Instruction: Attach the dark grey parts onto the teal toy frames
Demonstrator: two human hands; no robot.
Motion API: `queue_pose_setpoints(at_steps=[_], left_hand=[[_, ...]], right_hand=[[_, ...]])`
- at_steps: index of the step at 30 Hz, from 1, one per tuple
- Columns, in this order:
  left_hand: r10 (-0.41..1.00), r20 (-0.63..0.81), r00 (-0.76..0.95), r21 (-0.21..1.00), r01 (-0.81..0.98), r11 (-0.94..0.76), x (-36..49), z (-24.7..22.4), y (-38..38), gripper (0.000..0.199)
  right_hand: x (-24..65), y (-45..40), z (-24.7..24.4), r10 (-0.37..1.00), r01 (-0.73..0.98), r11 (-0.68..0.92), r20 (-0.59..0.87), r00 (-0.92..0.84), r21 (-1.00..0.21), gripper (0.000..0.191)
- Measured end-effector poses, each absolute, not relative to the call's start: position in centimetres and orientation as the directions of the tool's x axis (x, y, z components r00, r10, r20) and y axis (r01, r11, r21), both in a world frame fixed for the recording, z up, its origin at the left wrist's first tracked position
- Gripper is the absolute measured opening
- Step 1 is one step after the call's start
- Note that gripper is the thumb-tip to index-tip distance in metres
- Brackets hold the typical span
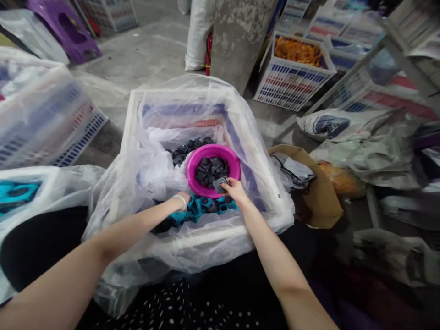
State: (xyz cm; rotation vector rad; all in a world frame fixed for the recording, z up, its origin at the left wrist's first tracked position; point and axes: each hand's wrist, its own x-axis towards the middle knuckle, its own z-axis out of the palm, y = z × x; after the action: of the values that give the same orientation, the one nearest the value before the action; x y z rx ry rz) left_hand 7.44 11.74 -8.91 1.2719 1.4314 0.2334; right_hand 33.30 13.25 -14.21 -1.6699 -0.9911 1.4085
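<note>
A pink basin (233, 161) holding dark grey parts (210, 169) rests inside a white crate (263, 162) lined with clear plastic. Between the fingers of my right hand (233, 188) is a dark grey part (220, 184), over the basin's near right rim. My left hand (182, 201), with a pale band at the wrist, reaches down to the blue parts (197, 208) in front of the basin. Its fingers are mostly hidden, so any hold cannot be made out. More black parts (185, 150) lie behind the basin beside bunched plastic.
Left of me stand a white crate (68, 123) and a container with blue parts (17, 195). An open cardboard box (323, 201) is at the right, near plastic bags (371, 151). Farther back are a pillar (237, 41), a crate of orange pieces (294, 80) and a purple stool (65, 27).
</note>
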Motion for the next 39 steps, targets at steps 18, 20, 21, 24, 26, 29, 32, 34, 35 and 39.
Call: queue_pose_setpoints(at_steps=[18, 20, 21, 24, 26, 29, 32, 34, 35, 39], left_hand=[[0.796, -0.427, 0.43, 0.877, -0.02, 0.481, 7.9, -5.1, -0.5, 0.066], [0.861, -0.421, 0.284, 0.888, -0.065, 0.456, 8.0, -5.5, -0.5, 0.067], [0.887, -0.408, 0.213, 0.896, -0.093, 0.435, 7.9, -5.5, -0.5, 0.072], [0.936, -0.34, 0.094, 0.92, -0.172, 0.352, 7.3, -5.0, -0.7, 0.083], [0.949, -0.305, 0.077, 0.926, -0.211, 0.315, 6.8, -4.7, -1.0, 0.084], [0.956, -0.285, 0.061, 0.936, -0.196, 0.292, 5.9, -4.9, -1.5, 0.081], [0.975, -0.221, -0.039, 0.974, -0.059, 0.218, 4.7, -5.7, -1.7, 0.078], [0.981, -0.147, -0.123, 0.985, 0.078, 0.157, 3.9, -6.2, -1.6, 0.083], [0.982, -0.111, -0.154, 0.981, 0.14, 0.133, 3.6, -6.4, -1.6, 0.087], [0.978, -0.065, -0.2, 0.974, 0.199, 0.105, 2.8, -6.6, -1.9, 0.09]], right_hand=[[26.6, 5.3, -3.9, 0.937, 0.335, 0.341, 0.346, -0.046, -0.878, 0.036], [26.3, 4.5, -3.0, 0.882, 0.422, 0.469, 0.439, -0.172, -0.776, 0.042], [26.1, 4.1, -2.8, 0.856, 0.433, 0.517, 0.438, -0.274, -0.738, 0.045], [25.2, 2.9, -2.7, 0.784, 0.397, 0.586, 0.371, -0.498, -0.707, 0.065], [24.6, 2.7, -3.1, 0.758, 0.338, 0.59, 0.359, -0.544, -0.734, 0.076], [24.0, 2.7, -3.3, 0.788, 0.257, 0.534, 0.365, -0.496, -0.805, 0.086], [22.7, 2.5, -3.2, 0.832, 0.253, 0.526, 0.43, -0.351, -0.812, 0.085], [21.6, 2.1, -3.0, 0.802, 0.281, 0.589, 0.505, -0.318, -0.758, 0.072], [21.0, 2.0, -3.0, 0.782, 0.3, 0.618, 0.534, -0.32, -0.726, 0.067], [19.7, 1.7, -3.3, 0.752, 0.339, 0.655, 0.537, -0.383, -0.676, 0.063]])
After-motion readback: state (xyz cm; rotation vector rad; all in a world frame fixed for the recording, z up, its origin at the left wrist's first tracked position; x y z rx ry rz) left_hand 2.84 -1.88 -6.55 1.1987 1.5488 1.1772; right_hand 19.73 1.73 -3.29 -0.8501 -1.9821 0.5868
